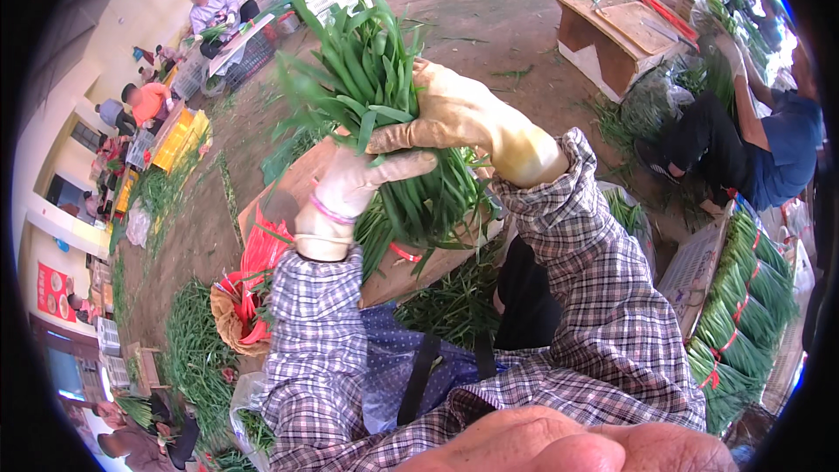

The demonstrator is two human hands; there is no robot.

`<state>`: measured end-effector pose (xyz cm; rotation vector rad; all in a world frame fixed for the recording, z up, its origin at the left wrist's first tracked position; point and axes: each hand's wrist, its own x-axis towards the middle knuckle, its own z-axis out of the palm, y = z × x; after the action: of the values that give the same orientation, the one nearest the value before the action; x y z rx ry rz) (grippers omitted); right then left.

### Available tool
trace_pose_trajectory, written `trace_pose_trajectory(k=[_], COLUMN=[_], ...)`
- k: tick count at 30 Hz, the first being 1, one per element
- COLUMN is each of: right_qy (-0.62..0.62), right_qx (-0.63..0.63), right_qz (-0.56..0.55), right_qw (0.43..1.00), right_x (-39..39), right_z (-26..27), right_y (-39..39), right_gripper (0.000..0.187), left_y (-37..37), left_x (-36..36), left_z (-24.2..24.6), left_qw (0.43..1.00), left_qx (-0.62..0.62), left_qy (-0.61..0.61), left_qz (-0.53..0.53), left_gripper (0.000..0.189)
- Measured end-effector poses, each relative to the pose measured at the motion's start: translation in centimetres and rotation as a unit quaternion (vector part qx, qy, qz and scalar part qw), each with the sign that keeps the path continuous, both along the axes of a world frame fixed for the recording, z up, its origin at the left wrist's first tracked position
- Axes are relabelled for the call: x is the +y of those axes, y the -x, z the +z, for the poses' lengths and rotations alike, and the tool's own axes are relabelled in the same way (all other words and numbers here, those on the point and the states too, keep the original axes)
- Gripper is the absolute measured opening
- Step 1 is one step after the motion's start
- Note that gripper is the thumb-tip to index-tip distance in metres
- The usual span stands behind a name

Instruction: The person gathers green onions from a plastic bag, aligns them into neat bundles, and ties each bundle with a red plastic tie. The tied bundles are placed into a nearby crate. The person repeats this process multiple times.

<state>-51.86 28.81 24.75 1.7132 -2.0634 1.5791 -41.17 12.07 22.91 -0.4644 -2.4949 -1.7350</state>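
A thick bunch of green Chinese chives (367, 72) is raised in front of me, its flat leaves fanning out at the top left. My right hand (465, 111), in a cream rubber glove, wraps it from the right. From below, my left hand (347, 187) grips the same bunch, thumb pointing right; its pale glove has a pink band at the wrist. More greens (432, 200) hang beneath my hands, over a wooden work board (387, 285). A red tie (405, 252) lies on the board, by some chives. Part of the bunch is hidden behind my gloves.
Red plastic strips (255, 269) fill a bag left of the board. Loose leaves (196, 347) cover the floor there. At right stand a crate of red-tied chive bundles (741, 314), a wooden box-table (619, 33) and a seated person (754, 137). Other people work at far left.
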Motion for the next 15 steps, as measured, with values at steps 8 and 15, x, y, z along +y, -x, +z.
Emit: trace_pose_trajectory(k=[8,15], right_qy=[-0.064,-0.273], right_qx=[-0.096,-0.156], right_qz=[0.069,-0.319], right_qw=[0.991,0.894], right_x=[0.5,3.8], right_z=[-0.7,-15.7], right_y=[1.3,4.4], right_gripper=[0.062,0.064], left_y=[3.4,2.5], left_x=[2.5,-0.3], left_z=[-5.6,-3.0], left_qw=[0.777,0.949], left_qx=[-0.08,0.077], left_qy=[-0.62,-0.226], left_qz=[-0.073,0.209], left_gripper=[0.049,0.028])
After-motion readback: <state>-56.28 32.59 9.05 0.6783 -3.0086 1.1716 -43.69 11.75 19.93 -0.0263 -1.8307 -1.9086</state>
